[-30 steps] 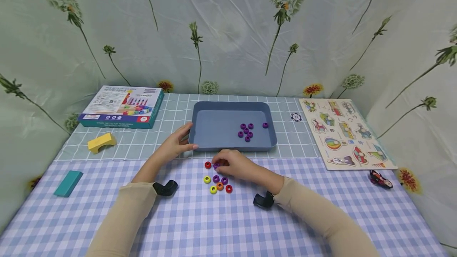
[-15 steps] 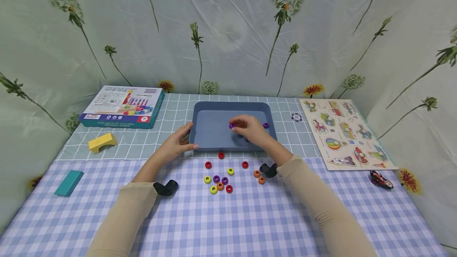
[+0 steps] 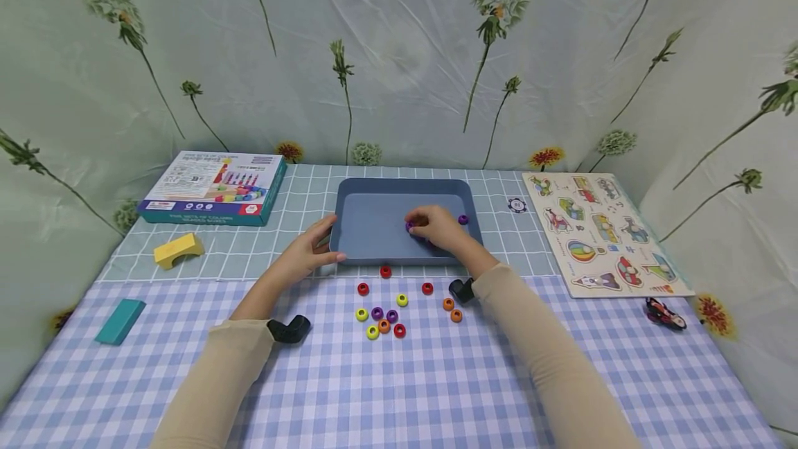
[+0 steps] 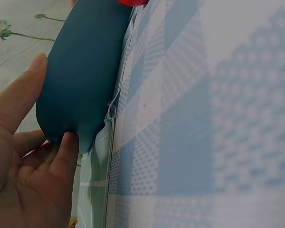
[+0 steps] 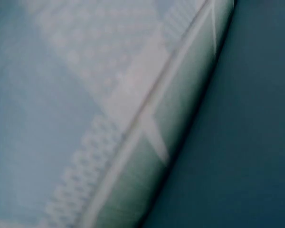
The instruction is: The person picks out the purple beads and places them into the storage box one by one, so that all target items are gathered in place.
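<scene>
My right hand (image 3: 436, 227) is low inside the blue-grey tray (image 3: 374, 227), with thumb and fingers pinching a purple bead (image 3: 409, 226). Most of the other purple beads in the tray are hidden behind that hand; one purple bead (image 3: 463, 219) shows near the right wall. At the tray's front left corner, my left hand (image 3: 308, 248) holds on, the thumb at the front rim and the fingers along the left side. The left wrist view shows this hand (image 4: 33, 166) and its fingertips against the tray (image 4: 80, 71). In the right wrist view only the tray (image 5: 237, 142) and cloth appear.
In front of the tray lie several loose beads, among them a red bead (image 3: 363, 289), a yellow bead (image 3: 402, 300) and an orange bead (image 3: 456, 316). Farther left are a toy box (image 3: 212, 189), a yellow arch block (image 3: 179, 250) and a teal block (image 3: 120, 321). A wooden puzzle board (image 3: 605, 234) lies right.
My right hand has carried a purple bead from the checked cloth into the tray and lowered it beside the other purple beads. My left hand has stayed on the tray's corner.
</scene>
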`<state>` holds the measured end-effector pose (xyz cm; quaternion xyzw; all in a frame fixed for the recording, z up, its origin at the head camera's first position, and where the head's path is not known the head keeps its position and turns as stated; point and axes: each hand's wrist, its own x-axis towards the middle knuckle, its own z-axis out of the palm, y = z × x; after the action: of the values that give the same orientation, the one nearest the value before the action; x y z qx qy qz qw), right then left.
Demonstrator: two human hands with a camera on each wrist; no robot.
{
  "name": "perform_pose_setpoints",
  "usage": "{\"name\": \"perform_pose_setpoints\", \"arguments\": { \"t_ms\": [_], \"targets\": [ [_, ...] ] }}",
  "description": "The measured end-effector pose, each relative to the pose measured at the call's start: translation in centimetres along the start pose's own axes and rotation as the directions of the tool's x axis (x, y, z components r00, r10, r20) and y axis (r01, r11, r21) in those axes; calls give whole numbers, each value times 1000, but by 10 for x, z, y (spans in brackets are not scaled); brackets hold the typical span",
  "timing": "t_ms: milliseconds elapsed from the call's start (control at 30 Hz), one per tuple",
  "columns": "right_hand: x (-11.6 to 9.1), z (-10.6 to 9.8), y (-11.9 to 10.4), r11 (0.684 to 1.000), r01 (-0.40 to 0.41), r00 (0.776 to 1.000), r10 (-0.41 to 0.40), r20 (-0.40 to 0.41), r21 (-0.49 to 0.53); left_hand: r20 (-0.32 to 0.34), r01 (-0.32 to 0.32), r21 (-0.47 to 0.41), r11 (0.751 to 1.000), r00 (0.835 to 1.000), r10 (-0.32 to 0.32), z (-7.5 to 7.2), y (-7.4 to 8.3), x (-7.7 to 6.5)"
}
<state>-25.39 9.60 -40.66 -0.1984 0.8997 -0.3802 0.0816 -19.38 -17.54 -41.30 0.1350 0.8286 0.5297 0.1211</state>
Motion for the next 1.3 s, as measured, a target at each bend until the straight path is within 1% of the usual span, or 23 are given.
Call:
{"name": "perform_pose_setpoints", "arguments": {
  "t_ms": [167,233,300,367,467,500,567,633,767,900,1000,1067,1133,1200,1300],
  "targets": [
    [-6,-1,-8,1000,10,1000,-10,5,-26,1,-7,1,1000,1000,7,0,-1,0],
    [-12,-3,-14,999,40,999,-40,0,-21,0,-2,0,1000,1000,2,0,-2,1],
    [-20,-5,-20,996,94,996,-94,-11,-3,1,-1,-1,1000,1000,1,0,-2,1],
    [-29,-7,-27,984,175,984,-175,-23,31,2,-1,-4,1000,1000,1,0,-2,1],
    [-47,-7,-39,954,292,956,-290,-33,75,3,-3,-8,1000,1000,3,0,-1,0],
    [-54,-6,-42,944,320,947,-319,-28,79,4,-3,-10,1000,1000,3,0,-1,0],
    [-67,-2,-47,931,351,936,-352,-4,103,2,1,-9,1000,1000,-1,0,-1,0],
    [-79,4,-49,923,354,931,-363,35,149,-1,3,-6,1000,1000,-3,0,-1,0],
    [-97,19,-47,928,306,933,-336,126,211,-3,4,3,1000,1000,-4,0,-1,0],
    [-107,33,-41,947,250,932,-292,217,202,0,-3,9,1000,1000,3,0,-2,1],
    [-110,39,-37,954,225,925,-273,263,196,1,-4,13,1000,1000,4,0,-2,1],
    [-110,41,-37,957,232,922,-273,276,174,1,-2,14,1000,1000,2,0,-2,1],
    [-110,42,-37,957,259,915,-287,283,132,0,0,12,1000,1000,0,0,-2,1],
    [-110,43,-40,956,283,911,-292,292,74,0,-1,8,1000,1000,1,0,-2,1],
    [-109,43,-44,944,331,899,-309,310,-20,-1,-1,5,1000,1000,1,0,-2,0]
  ]
}}
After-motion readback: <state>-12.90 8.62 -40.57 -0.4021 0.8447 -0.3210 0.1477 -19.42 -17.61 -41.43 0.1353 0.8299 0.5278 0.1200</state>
